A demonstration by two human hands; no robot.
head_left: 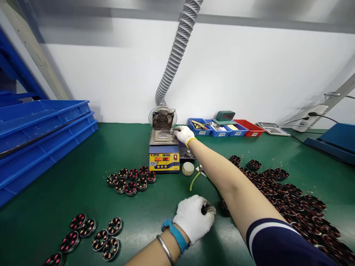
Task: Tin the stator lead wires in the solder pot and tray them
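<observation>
My right hand (183,135), in a white glove with a yellow cuff, reaches to the right edge of a solder pot (164,159) with a red digital display. Its fingers are pinched together by the metal top; what they hold is too small to make out. Lower down, my left hand (195,218), gloved in white with darkened fingertips, is curled above the green table. Something dark shows between its thumb and fingers, mostly hidden. Green-handled pliers (195,181) and a round pale pad (188,168) lie between the hands and the pot. A dark wound stator (225,208) sits partly behind my right forearm.
Stators with trimmed coils (131,188) stand in groups on the left. Several wire-ended stators (294,203) crowd the right. Blue trays (47,140) are stacked at far left. Small blue bins (200,131) and a red bin (251,129) line the wall. A ducted fan (163,120) stands behind the pot.
</observation>
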